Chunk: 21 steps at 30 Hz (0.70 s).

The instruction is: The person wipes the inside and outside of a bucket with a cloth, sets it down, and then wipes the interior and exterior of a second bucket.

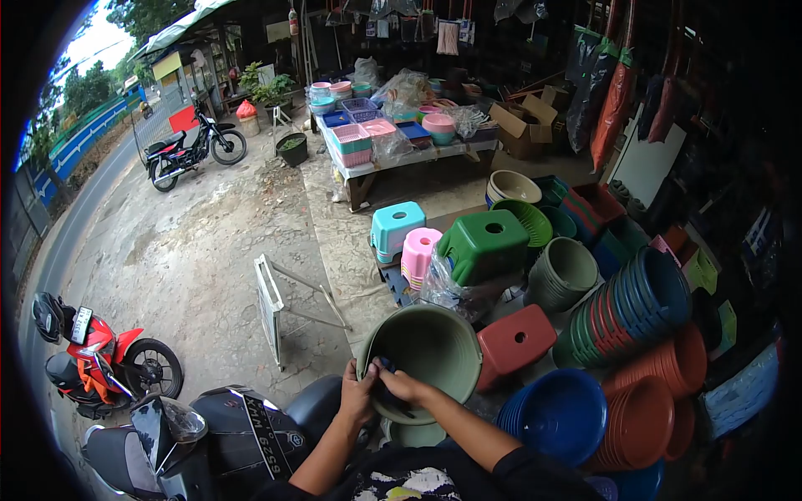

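A grey-green plastic basin (447,355) is tilted in front of me, its open side facing up towards me. My left hand (357,391) is closed on its left rim, with the thumb on the inner side. Inside the basin, close to that rim, my right hand (401,387) is closed around a dark, bluish cloth (387,365), mostly hidden by the fingers. Below the basin another pale green tub (415,434) partly shows. A red-brown plastic stool (518,338) stands just right of the basin.
Stacked blue basins (555,417), brown basins (643,417) and nested buckets (618,305) crowd the right. Green (489,246), pink (420,255) and turquoise stools (397,227) stand ahead. A folding sign (269,313) and parked motorcycles (242,430) are left. Behind is a goods table (418,154).
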Available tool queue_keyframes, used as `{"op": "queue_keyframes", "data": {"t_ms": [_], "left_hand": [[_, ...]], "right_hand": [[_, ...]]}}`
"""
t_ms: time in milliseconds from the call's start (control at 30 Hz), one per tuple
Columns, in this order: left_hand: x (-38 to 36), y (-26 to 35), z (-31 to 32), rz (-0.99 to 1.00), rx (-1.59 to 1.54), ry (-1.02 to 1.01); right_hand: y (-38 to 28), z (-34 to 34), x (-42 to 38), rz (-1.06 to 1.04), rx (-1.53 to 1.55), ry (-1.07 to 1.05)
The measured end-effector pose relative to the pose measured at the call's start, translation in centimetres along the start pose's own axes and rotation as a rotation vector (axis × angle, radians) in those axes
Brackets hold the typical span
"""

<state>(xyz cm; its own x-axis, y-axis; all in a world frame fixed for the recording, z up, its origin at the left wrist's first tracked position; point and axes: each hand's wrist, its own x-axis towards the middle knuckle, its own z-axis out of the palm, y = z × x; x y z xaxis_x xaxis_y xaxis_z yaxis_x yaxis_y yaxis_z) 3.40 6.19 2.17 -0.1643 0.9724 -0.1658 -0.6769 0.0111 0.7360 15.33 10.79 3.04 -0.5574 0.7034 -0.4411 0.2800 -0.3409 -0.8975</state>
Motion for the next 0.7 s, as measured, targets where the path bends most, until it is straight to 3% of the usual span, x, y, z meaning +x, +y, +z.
{"op": "queue_keyframes", "data": {"t_ms": [33,100,167,200,267,300,367,400,433,500,567,633,667,700], "left_hand": [[-0.4,0.4,0.8,-0.022,-0.016,0.008],[-0.5,-0.2,-0.4,-0.036,0.001,-0.016],[-0.5,-0.7,-1.4,-0.090,0.040,-0.038],[-0.6,-0.7,-1.3,-0.095,0.049,-0.010],[-1.1,0.0,0.3,-0.098,0.036,0.033],[-1.2,0.1,0.8,-0.108,0.026,0.074],[-0.7,-0.6,0.0,-0.108,0.024,0.040],[-0.6,-1.0,-0.2,-0.112,0.029,-0.002],[-0.6,-1.3,0.0,-0.121,0.027,-0.005],[-0.1,-1.4,0.8,-0.096,-0.005,0.082],[0.2,-1.0,0.2,-0.077,-0.013,0.080],[0.3,0.0,0.4,-0.039,-0.031,0.081],[0.1,0.7,1.2,-0.030,-0.013,0.123],[0.2,0.4,0.4,-0.034,-0.015,0.124]], "right_hand": [[-1.0,-0.2,-0.3,-0.132,0.179,0.108],[-2.5,-2.0,-0.1,0.009,0.386,0.077],[-1.9,-3.5,0.9,-0.118,0.727,0.055],[-2.8,-3.6,0.0,-0.116,0.724,0.052],[-5.4,-3.2,-2.5,-0.337,0.833,0.416],[-5.3,-2.9,-2.7,-0.333,0.828,0.411],[-4.0,-1.5,-3.3,-0.323,0.479,0.561],[-3.3,-0.8,-3.7,-0.277,0.369,0.458],[-2.1,0.0,-3.6,-0.351,0.247,0.446],[0.3,1.5,-3.9,-0.467,0.164,0.179],[2.1,1.4,-4.2,-0.372,0.180,0.099],[2.3,-0.3,-6.0,-0.118,-0.233,-0.069],[2.8,-0.9,-6.6,-0.114,-0.233,-0.068],[3.3,-1.4,-7.1,-0.139,-0.494,-0.029]]}}
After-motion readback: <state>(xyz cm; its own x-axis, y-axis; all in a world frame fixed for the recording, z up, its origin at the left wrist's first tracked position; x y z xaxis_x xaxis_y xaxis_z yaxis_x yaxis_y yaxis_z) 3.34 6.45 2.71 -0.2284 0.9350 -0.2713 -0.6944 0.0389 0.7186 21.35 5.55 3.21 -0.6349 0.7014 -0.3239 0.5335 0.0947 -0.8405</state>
